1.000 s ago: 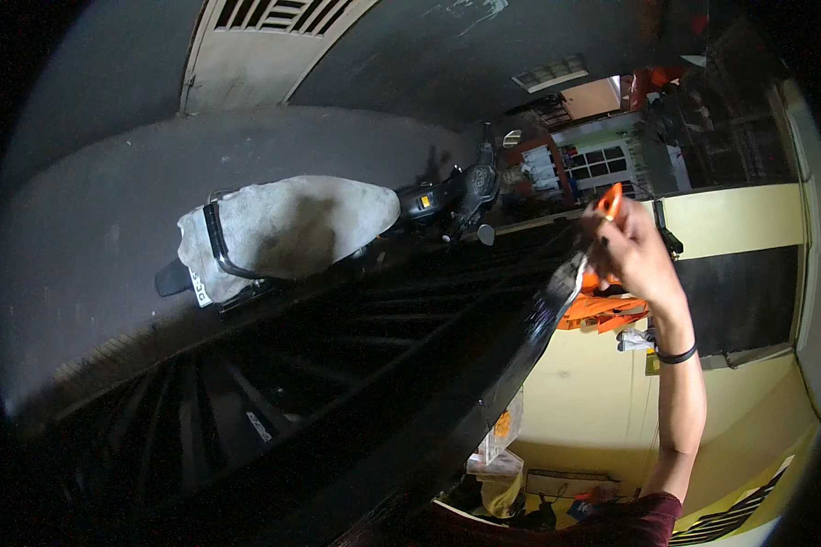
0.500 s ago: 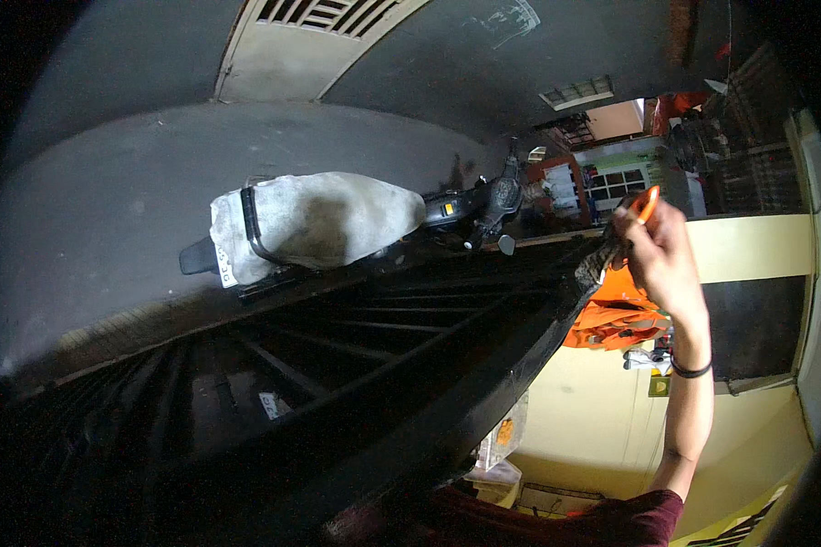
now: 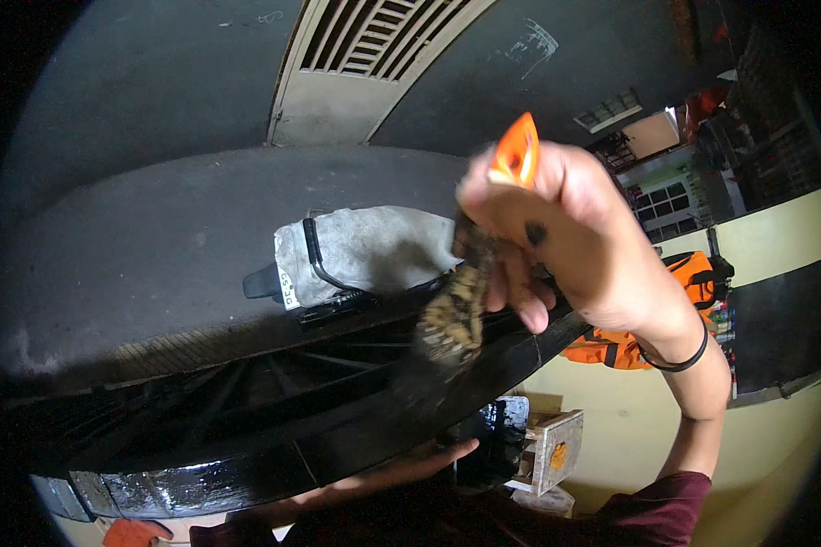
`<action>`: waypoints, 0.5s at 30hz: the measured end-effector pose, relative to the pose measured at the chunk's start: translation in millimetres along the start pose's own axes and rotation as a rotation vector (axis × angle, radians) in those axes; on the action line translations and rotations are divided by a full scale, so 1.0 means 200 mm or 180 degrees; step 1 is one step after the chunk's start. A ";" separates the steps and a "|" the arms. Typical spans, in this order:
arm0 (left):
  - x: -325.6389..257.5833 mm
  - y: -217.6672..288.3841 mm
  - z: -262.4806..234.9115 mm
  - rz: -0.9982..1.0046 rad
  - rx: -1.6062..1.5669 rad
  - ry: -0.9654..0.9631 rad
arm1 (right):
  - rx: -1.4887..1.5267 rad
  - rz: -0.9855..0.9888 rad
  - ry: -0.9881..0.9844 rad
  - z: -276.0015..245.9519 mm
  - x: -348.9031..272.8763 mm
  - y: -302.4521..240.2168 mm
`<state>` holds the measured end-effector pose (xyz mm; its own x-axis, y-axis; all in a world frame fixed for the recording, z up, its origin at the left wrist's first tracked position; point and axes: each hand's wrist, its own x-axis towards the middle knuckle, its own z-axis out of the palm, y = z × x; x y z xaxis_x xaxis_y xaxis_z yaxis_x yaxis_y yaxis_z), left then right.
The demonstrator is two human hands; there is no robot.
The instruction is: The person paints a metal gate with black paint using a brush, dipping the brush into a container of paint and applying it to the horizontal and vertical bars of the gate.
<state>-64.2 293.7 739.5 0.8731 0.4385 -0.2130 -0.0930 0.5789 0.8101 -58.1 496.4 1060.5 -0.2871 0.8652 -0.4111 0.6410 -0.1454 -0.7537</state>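
My right hand [image 3: 575,219], raised in front of me, is closed around a paintbrush. Its orange handle end [image 3: 518,150] sticks up past the thumb, and the dark-smeared bristles [image 3: 452,324] point down, blurred at the tip. Below the bristles runs the wide black top [image 3: 365,428] of a slatted railing, glossy and wet-looking at its near left end. At the lower middle, my left hand [image 3: 420,463] has a digit stretched along a black paint container [image 3: 497,438] with shiny wet black inside. That hand appears to hold the container; its other fingers are hidden.
Beyond the railing stands a motorbike [image 3: 365,251] under a grey seat cover. A wooden stool [image 3: 561,451] is behind the container. Orange bags [image 3: 611,351] lie by the cream wall [image 3: 602,410]. A red-orange cloth [image 3: 137,531] sits at lower left. A pale door [image 3: 337,100] is across the lane.
My right hand has come nearer and to the left with the brush, its bristles now over the railing. The view has shifted, bringing my left arm, the container and more railing into sight.
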 end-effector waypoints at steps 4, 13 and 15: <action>-0.01 0.00 -0.01 -0.0148 0.0243 -0.0086 | -0.1103 0.0319 0.0731 -0.22 -0.09 0.13; -0.07 0.06 0.01 -0.0013 -0.0129 -0.0032 | -0.0571 -0.0138 -0.0054 0.19 0.09 -0.15; -0.08 0.07 0.01 0.0006 -0.0173 -0.0028 | 0.0143 0.0129 -0.0063 0.24 0.09 -0.20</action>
<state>-77.5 292.9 755.1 0.8771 0.4337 -0.2066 -0.1203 0.6147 0.7795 -123.1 495.4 1058.3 -0.2760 0.8485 -0.4515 0.6199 -0.2019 -0.7583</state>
